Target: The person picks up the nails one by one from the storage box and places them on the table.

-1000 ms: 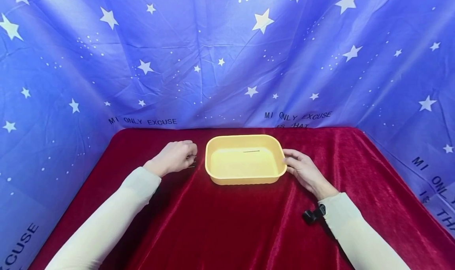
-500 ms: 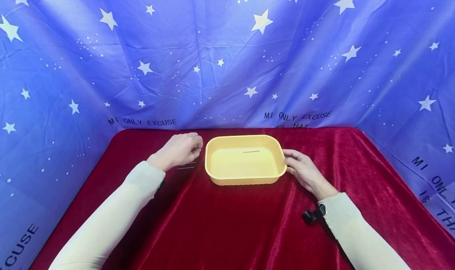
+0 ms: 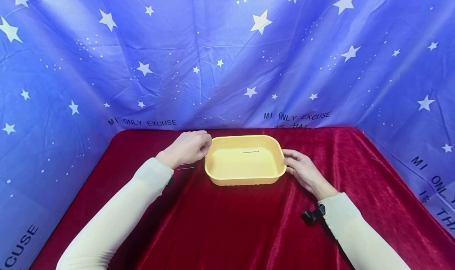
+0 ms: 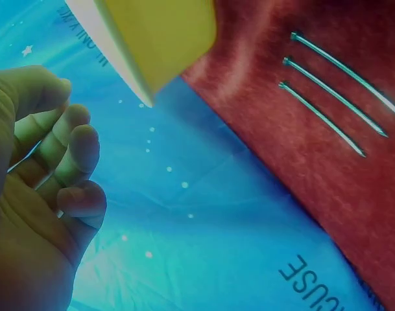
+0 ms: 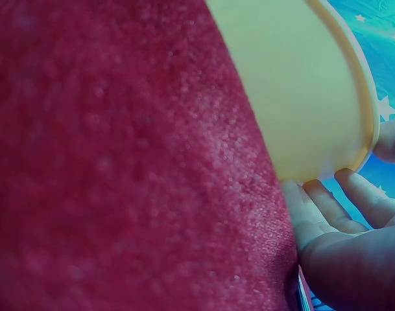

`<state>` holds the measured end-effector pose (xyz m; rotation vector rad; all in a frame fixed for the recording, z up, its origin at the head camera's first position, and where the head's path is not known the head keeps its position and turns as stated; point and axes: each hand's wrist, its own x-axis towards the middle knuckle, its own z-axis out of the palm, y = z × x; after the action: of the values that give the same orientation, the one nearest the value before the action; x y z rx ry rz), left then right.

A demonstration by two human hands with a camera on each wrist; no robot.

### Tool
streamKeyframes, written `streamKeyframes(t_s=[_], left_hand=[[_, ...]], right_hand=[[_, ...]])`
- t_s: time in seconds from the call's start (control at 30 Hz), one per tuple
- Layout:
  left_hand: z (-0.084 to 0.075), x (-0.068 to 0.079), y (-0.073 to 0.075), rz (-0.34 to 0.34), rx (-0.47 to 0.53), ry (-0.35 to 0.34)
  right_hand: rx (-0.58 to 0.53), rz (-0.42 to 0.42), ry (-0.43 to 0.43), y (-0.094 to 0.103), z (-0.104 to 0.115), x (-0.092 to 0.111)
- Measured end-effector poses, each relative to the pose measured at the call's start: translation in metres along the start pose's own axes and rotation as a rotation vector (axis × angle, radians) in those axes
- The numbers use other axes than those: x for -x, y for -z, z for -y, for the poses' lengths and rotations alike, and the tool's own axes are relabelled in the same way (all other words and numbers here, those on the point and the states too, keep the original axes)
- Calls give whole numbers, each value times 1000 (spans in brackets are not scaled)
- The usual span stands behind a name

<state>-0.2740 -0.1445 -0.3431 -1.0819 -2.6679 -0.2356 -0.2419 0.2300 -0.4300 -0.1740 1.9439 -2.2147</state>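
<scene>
My left hand (image 3: 187, 147) is at the left end of a yellow tray (image 3: 245, 181), with curled fingertips close to its rim. In the left wrist view, the thumb meets the fingertips of that hand (image 4: 41, 149); whether anything lies between them is hidden. Three steel nails (image 4: 327, 91) lie side by side on the red cloth; the head view shows only part of them, below the left hand. One nail (image 3: 251, 151) lies inside the tray. My right hand (image 3: 306, 171) holds the tray's right end, the thumb (image 5: 390, 141) at the rim and fingers against the outer wall.
Red velvet cloth (image 3: 227, 222) covers the table. Blue star-printed curtains (image 3: 199, 45) stand behind it and along both sides. A black strap mount (image 3: 314, 214) sits on the right wrist.
My left hand has moved right and slightly away from me, from beside the nails to the tray's left rim. My right hand and the tray have stayed put.
</scene>
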Motion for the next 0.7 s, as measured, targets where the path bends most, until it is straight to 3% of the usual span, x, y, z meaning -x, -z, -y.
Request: streamKeyframes(t_s=[0.33,0.7], left_hand=[[-15,-18,6,5,50,-22],[-28,-40,3,42,27,-37]], right_hand=[[6,-3,-10,-1,-1,1],[-4,3,6,0,0,1]])
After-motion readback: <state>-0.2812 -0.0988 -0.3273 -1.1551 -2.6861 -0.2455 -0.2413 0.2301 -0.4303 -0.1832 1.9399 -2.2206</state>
